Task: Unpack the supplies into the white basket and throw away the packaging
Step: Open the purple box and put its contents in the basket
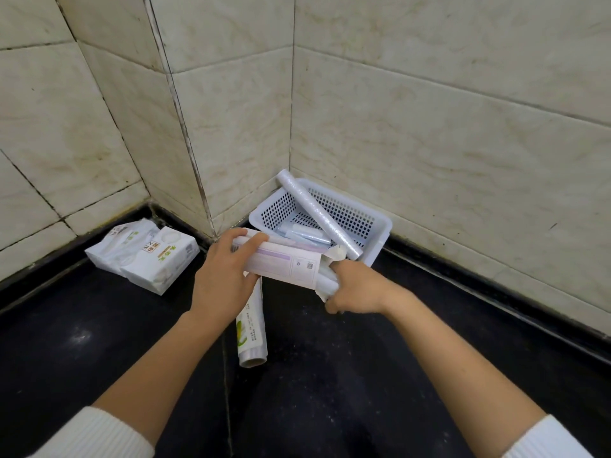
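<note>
A white perforated basket stands in the tiled corner on the black counter. A long clear roll leans across it, and smaller rolls lie inside. In front of the basket I hold a white and purple paper-wrapped roll. My left hand grips its left end. My right hand is closed on its right end, where the wrapper is torn open. A second wrapped roll with green print lies on the counter below my left hand.
A plastic-wrapped pack of tissue packets lies at the left against the wall. Tiled walls close off the back and right. Black counter extends toward me.
</note>
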{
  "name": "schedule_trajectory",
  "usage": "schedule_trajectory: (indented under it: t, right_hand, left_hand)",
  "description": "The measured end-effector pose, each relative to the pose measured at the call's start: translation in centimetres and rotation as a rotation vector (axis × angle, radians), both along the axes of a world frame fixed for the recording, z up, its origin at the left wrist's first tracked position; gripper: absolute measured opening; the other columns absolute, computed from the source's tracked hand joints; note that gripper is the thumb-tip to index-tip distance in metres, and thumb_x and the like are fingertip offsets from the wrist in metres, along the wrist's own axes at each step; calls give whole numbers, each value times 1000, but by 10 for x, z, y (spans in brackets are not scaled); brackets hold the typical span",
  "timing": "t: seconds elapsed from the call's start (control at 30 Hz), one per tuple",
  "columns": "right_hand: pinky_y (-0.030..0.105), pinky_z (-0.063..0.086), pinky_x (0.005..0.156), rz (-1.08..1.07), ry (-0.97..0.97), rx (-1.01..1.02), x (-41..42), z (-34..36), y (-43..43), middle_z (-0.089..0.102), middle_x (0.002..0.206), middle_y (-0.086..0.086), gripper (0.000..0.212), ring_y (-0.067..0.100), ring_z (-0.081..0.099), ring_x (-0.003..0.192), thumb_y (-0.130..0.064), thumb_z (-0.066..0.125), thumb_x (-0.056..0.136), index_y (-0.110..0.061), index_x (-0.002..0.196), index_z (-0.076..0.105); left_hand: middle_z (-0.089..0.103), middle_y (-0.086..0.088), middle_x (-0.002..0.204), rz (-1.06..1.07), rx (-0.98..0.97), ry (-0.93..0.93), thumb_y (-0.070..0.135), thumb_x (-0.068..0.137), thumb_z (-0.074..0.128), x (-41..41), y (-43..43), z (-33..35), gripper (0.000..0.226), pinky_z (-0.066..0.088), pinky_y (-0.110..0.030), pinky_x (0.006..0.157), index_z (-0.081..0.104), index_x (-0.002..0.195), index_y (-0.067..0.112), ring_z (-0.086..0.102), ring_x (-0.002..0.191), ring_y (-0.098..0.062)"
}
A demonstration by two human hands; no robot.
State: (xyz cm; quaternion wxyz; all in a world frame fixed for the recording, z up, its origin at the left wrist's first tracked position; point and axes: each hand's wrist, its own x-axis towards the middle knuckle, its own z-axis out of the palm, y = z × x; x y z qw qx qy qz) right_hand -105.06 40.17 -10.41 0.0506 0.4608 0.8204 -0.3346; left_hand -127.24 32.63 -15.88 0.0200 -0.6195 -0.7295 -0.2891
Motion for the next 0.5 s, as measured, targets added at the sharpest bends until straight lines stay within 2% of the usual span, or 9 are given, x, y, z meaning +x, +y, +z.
schedule_trajectory:
  t: [0.1,0.2,0.27,0.33,0.43,0.5]
  right_hand:
    - [38,53,68,-78,149,22,7,-11,-1,62,73,4,9,20,61,68,-19,59,78,-10,78,58]
    - [37,54,73,-174,269,-16,26,-12,5,68,73,7,18,22,64,71,-19,52,81,-8,77,65]
    - [35,56,75,-247,418,-172,42,-11,7,73,76,9,18,20,68,71,-11,53,83,-7,84,70]
    - [35,58,70,-338,620,-330,58,-9,8,70,73,13,16,22,66,66,-5,56,82,-4,89,70]
    - [31,53,60,-453,804,-313,80,-6,10,64,66,10,16,20,57,57,-2,55,84,-5,88,71]
    - [30,51,59,-496,843,-283,91,-3,9,61,66,8,18,18,54,56,-2,55,85,-7,90,72]
  left_hand:
    - [40,6,132,3,2,-62,21,75,75,-3,0,-3,62,56,-40,73,48,128,38,53,103,-21]
    - [43,10,125,2,2,-257,27,73,78,-8,0,-10,64,48,-30,84,48,127,43,46,106,-5]
    - [43,14,119,3,-16,-403,26,70,80,-7,0,-17,68,38,-18,86,49,127,43,41,101,4]
    - [43,16,116,24,-30,-525,24,67,82,-2,0,-23,73,32,-9,83,48,127,47,40,99,8]
    - [47,19,111,-43,-22,-609,19,64,84,12,2,-30,76,32,-9,83,45,110,66,43,97,17]
    - [48,23,110,-115,-48,-645,19,64,84,26,5,-34,76,35,-13,84,47,109,66,43,101,18]
